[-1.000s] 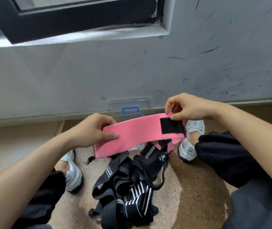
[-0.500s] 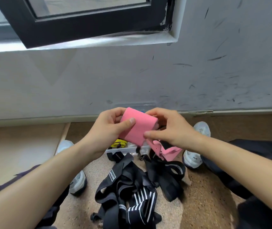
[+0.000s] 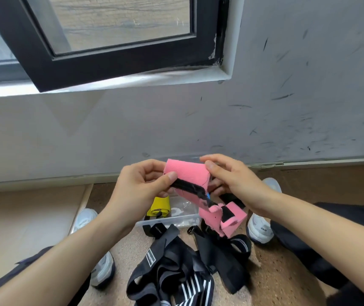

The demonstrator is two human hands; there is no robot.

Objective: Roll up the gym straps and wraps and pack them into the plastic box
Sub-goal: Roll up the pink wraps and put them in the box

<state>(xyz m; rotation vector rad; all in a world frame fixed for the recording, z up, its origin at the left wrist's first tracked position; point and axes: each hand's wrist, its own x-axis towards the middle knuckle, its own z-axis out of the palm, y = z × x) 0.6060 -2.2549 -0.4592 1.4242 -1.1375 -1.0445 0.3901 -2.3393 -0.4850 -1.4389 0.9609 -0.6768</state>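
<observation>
Pink wrap (image 3: 187, 173) is being held, partly rolled, above the plastic box (image 3: 167, 220), its tail hanging over the box's near right corner. The left hand (image 3: 141, 186) is pinching its left end with thumb and curled fingers, and the right hand (image 3: 236, 184) is gripping its right end, both hands close together.

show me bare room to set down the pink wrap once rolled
Inside the plastic box, the bottom right of the yellow roll looks free. Bare floor lies between the black straps and the right leg. Crowded: before the box, under the pink wrap.
</observation>
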